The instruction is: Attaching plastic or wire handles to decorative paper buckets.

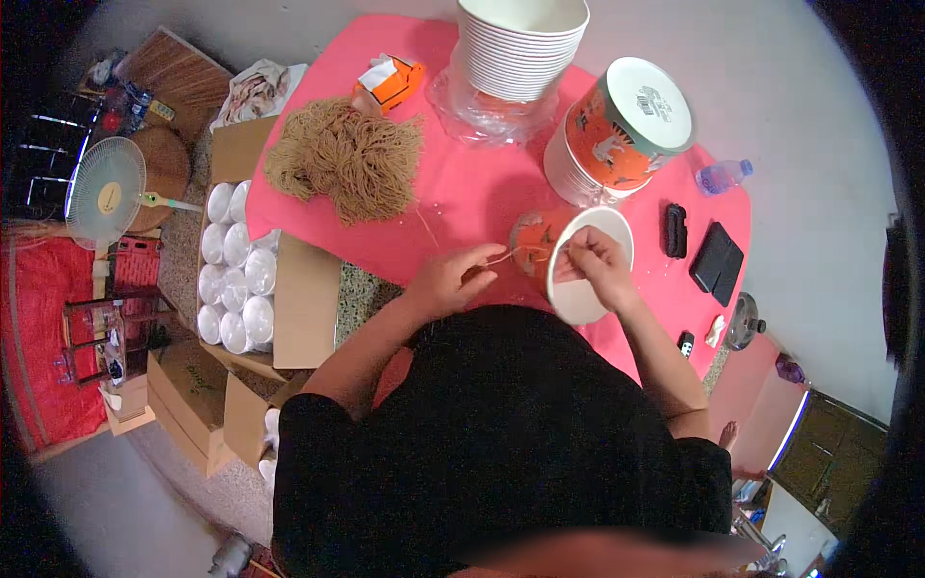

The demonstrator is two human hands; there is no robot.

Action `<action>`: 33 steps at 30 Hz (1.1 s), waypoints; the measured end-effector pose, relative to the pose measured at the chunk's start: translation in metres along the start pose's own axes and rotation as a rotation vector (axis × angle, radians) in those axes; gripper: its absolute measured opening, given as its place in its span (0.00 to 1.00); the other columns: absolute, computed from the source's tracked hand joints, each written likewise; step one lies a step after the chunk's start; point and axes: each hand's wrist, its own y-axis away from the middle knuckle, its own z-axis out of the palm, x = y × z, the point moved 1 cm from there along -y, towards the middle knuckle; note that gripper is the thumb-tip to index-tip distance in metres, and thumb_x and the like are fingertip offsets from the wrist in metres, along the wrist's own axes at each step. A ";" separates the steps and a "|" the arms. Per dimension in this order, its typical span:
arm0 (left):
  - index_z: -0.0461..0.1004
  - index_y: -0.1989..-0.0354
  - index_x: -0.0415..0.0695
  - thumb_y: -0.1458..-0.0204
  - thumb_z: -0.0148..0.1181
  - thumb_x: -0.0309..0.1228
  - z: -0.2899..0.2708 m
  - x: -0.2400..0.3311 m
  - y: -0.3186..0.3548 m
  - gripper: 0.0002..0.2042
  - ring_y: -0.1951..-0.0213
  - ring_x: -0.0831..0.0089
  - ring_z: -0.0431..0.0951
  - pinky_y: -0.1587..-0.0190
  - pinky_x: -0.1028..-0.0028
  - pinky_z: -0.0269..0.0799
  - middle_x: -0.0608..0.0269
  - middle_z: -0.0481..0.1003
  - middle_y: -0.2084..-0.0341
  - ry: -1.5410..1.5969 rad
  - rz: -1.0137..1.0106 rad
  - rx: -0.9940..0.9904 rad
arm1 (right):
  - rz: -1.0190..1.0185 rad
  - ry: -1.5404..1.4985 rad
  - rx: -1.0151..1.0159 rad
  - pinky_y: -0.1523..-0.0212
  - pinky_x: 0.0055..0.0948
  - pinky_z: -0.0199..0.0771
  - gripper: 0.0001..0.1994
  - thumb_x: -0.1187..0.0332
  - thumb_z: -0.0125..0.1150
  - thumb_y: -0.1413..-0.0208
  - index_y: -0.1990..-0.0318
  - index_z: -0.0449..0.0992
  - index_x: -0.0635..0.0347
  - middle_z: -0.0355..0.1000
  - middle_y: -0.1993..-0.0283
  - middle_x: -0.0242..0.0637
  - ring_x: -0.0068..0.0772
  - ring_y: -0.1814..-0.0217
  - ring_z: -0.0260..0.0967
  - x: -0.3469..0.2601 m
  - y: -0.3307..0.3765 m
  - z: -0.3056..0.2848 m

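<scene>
An orange printed paper bucket (pixel 531 240) lies tilted on its side near the table's front edge, its white mouth turned to the right. My right hand (pixel 599 271) is at that mouth, thumb and fingertips pinched together near the rim on a thin strand. To the left of the bucket, my left hand (pixel 457 278) has its fingers stretched toward it, the thumb apart from the index finger. A thin strand of twine (pixel 499 259) runs from the left fingertips to the bucket's side. Farther off lies a tan bundle of twine (pixel 352 159), one loose end trailing toward my left hand.
Behind the bucket stand nested orange buckets (pixel 617 135) and a tall white stack (pixel 520 53). An orange packet (pixel 390 81), a bottle (pixel 723 177), a black case (pixel 675 231) and a black wallet-like item (pixel 716 262) lie on the pink table. A carton of white cups (pixel 234 275) stands at left.
</scene>
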 end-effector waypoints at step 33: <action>0.62 0.54 0.38 0.49 0.52 0.25 0.041 -0.033 -0.024 0.14 0.75 0.79 0.70 0.71 0.76 0.65 0.64 0.70 0.77 0.536 -0.328 0.083 | -0.051 0.377 -0.082 0.73 0.22 0.71 0.01 0.76 0.49 0.48 0.69 0.65 0.63 0.67 0.77 0.32 0.23 0.77 0.70 0.016 -0.024 0.035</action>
